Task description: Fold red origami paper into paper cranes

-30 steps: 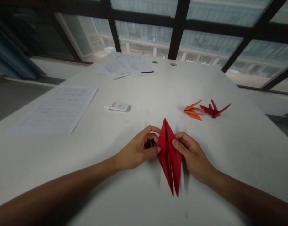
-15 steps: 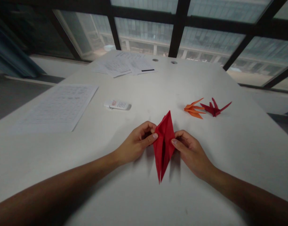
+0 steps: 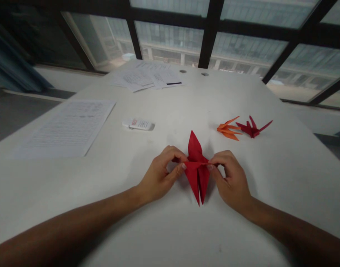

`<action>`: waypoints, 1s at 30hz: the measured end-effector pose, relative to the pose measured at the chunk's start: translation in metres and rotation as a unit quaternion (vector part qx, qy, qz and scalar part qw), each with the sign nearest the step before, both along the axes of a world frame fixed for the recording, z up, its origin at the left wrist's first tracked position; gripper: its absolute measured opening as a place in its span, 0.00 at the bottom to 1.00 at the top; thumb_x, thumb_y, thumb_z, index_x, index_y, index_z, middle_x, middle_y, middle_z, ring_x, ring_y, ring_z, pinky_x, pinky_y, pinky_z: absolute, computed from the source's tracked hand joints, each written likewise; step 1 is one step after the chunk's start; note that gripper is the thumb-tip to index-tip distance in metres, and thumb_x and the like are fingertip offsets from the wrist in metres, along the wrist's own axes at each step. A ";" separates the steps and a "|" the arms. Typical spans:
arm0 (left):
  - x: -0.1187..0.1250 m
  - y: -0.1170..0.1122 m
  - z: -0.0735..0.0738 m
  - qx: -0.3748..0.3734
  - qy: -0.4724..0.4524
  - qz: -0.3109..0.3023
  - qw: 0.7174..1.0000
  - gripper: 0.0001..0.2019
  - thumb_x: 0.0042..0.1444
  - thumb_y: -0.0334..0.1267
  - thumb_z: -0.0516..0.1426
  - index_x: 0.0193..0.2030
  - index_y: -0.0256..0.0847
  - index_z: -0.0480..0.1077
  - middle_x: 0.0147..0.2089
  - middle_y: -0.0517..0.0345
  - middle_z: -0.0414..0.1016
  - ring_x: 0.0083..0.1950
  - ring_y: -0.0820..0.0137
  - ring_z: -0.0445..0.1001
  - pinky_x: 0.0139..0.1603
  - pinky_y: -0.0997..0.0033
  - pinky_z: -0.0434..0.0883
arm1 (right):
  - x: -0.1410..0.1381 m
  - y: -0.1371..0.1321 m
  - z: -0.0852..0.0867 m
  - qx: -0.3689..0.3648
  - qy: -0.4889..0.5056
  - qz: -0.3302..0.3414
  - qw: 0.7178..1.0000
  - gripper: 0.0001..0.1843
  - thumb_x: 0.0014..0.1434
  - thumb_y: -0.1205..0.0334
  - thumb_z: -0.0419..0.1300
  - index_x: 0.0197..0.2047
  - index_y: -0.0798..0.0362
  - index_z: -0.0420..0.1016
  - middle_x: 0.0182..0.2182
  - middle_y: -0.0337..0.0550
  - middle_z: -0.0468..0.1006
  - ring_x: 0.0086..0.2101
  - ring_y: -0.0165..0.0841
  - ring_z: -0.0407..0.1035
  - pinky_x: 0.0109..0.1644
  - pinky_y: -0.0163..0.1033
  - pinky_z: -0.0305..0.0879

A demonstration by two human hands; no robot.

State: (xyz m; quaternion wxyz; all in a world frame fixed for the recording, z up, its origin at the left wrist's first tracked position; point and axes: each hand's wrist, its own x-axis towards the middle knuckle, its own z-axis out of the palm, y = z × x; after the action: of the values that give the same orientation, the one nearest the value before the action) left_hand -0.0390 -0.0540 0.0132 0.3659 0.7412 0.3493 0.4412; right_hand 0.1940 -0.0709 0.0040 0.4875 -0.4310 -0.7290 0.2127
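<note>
Between my two hands is a piece of folded red origami paper (image 3: 196, 150), a pointed shape with one tip upward and two narrow points downward. A fold runs across its middle. My left hand (image 3: 166, 170) pinches the left end of that fold between thumb and fingers. At the right end, my right hand (image 3: 231, 176) pinches the paper the same way. Beyond my right hand lie an orange folded-paper piece (image 3: 229, 129) with several slender points and a dark red origami figure (image 3: 252, 129), close together. My fingertips partly hide the paper's sides.
A white table (image 3: 164, 233) fills the view. On it lie a white object with printed labels (image 3: 140, 124), a printed sheet (image 3: 67, 128) at left and several papers (image 3: 147, 76) at the far end. Dark-framed windows (image 3: 172, 39) stand behind, a blue curtain (image 3: 16, 59) at left.
The red paper has been opened across its middle, where a crosswise fold now shows. Its lower points have shifted slightly up and right. My right hand has turned and moved a little to the right.
</note>
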 end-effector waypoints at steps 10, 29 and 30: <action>-0.005 -0.006 -0.017 0.211 -0.013 -0.039 0.977 0.12 0.69 0.29 0.53 0.55 0.48 0.65 0.51 0.50 0.79 0.55 0.61 0.74 0.56 0.56 0.73 | 0.014 -0.003 -0.009 0.163 -0.055 0.100 0.980 0.23 0.62 0.73 0.62 0.55 0.36 0.72 0.48 0.43 0.84 0.45 0.44 0.78 0.50 0.57 0.73; 0.008 -0.006 -0.008 -0.104 -0.095 -0.031 0.990 0.12 0.58 0.29 0.65 0.46 0.43 0.71 0.50 0.56 0.68 0.49 0.70 0.72 0.49 0.70 0.72 | 0.000 -0.003 0.005 -0.129 0.061 0.116 0.983 0.03 0.67 0.61 0.64 0.41 0.46 0.80 0.36 0.43 0.79 0.38 0.37 0.74 0.43 0.44 0.72; 0.009 -0.005 -0.008 -0.122 -0.107 -0.031 0.986 0.14 0.58 0.28 0.65 0.47 0.44 0.70 0.51 0.56 0.67 0.49 0.71 0.72 0.49 0.70 0.72 | -0.001 -0.003 0.004 -0.139 0.061 0.115 0.982 0.02 0.66 0.61 0.64 0.40 0.46 0.79 0.36 0.43 0.79 0.38 0.37 0.74 0.43 0.44 0.72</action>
State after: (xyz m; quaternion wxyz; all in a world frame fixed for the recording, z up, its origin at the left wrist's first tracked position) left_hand -0.0298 -0.0592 0.0047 0.5024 0.6499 0.3362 0.4606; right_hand 0.1933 -0.0740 0.0078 0.4388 -0.3939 -0.7060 0.3922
